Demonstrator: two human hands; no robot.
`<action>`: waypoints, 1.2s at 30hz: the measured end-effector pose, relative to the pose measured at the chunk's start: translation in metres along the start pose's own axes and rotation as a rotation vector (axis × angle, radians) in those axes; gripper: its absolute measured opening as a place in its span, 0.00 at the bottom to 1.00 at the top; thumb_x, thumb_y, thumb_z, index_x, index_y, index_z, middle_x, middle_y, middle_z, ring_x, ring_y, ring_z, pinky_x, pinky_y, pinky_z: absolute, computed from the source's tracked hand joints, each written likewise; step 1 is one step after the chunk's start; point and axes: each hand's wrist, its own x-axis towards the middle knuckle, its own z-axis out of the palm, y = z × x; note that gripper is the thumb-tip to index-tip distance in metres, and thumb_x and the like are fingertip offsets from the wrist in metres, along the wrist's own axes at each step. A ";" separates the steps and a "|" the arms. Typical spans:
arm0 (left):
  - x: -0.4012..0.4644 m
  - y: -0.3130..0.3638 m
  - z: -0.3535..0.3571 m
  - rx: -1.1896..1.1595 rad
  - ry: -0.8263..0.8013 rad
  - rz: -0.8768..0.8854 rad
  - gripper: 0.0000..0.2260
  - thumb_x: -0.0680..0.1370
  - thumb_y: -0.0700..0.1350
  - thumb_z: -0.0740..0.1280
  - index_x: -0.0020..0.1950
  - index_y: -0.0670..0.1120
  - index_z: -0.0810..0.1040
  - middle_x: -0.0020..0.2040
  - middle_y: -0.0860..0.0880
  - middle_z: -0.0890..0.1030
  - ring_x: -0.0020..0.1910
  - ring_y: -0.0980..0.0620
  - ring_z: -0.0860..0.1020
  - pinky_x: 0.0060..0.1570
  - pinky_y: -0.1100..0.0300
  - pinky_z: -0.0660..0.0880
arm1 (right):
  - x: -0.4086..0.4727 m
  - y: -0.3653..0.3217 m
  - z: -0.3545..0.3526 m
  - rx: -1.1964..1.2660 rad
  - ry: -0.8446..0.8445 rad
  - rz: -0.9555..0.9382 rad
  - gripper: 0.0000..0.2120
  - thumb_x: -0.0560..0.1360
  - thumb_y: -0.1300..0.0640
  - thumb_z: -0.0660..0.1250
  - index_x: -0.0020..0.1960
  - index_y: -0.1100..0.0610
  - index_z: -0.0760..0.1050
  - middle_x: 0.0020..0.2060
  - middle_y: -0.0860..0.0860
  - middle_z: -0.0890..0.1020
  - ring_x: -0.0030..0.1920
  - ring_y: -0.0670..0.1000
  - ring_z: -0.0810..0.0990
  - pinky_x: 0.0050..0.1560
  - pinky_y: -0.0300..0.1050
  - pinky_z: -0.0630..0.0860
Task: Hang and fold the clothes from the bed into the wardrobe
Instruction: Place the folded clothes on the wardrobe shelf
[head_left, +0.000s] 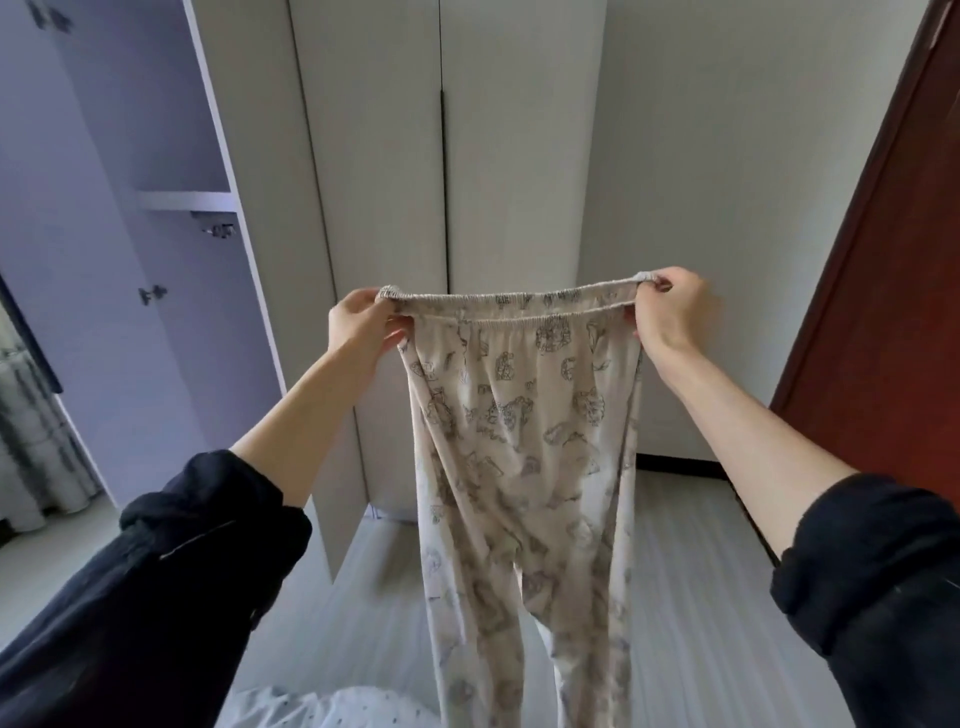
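- The trousers (519, 415) hang in the middle of the frame, held up by the waistband, which is stretched level between both hands; the two legs drop toward the lower edge and run out of view.
- The left hand (363, 327), left of centre, pinches the waistband's left end: thumb on the near side, curled fingers folded round the elastic.
- The right hand (670, 312), right of centre, grips the other end the same way, fingertips curled over the top edge of the band.
- The wardrobe (374, 156) fills the upper middle of the frame; its two pale centre doors are closed, while a door (104, 234) at the upper left stands open, showing a shelf (182, 200).
- A spotted bed cover (337, 706) shows at the bottom centre, below the hanging legs.
- Risks, as I judge them:
  - The grip is only on the elastic ends; if either pinch loosens, that side would drop and the garment would swing or slip to the floor.
  - The legs hang long and loose, so a fold made in mid-air could come out crooked or twisted.
  - Carried toward the open side, the trailing legs could drag on the bed or catch the door edge.
  - The band is taut; pulling wider would strain the elastic.
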 end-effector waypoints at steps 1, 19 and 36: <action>0.002 0.007 0.000 -0.007 0.008 0.019 0.07 0.78 0.35 0.61 0.45 0.44 0.75 0.38 0.46 0.80 0.35 0.52 0.80 0.44 0.58 0.79 | -0.002 -0.009 -0.001 0.001 0.015 -0.022 0.11 0.68 0.55 0.58 0.40 0.50 0.79 0.38 0.54 0.83 0.42 0.60 0.82 0.43 0.57 0.80; -0.178 0.114 -0.219 0.040 0.204 0.259 0.10 0.77 0.36 0.60 0.41 0.48 0.78 0.40 0.46 0.80 0.37 0.52 0.81 0.43 0.61 0.80 | -0.240 -0.127 -0.091 0.036 -0.166 -0.321 0.06 0.69 0.57 0.68 0.37 0.50 0.72 0.37 0.48 0.82 0.42 0.52 0.82 0.45 0.50 0.79; -0.383 -0.090 -0.480 0.259 0.382 -0.423 0.08 0.80 0.38 0.58 0.44 0.42 0.75 0.38 0.43 0.77 0.28 0.50 0.79 0.28 0.63 0.78 | -0.521 -0.015 -0.034 -0.295 -1.131 -0.244 0.11 0.72 0.63 0.64 0.50 0.55 0.82 0.39 0.50 0.80 0.42 0.47 0.75 0.39 0.36 0.67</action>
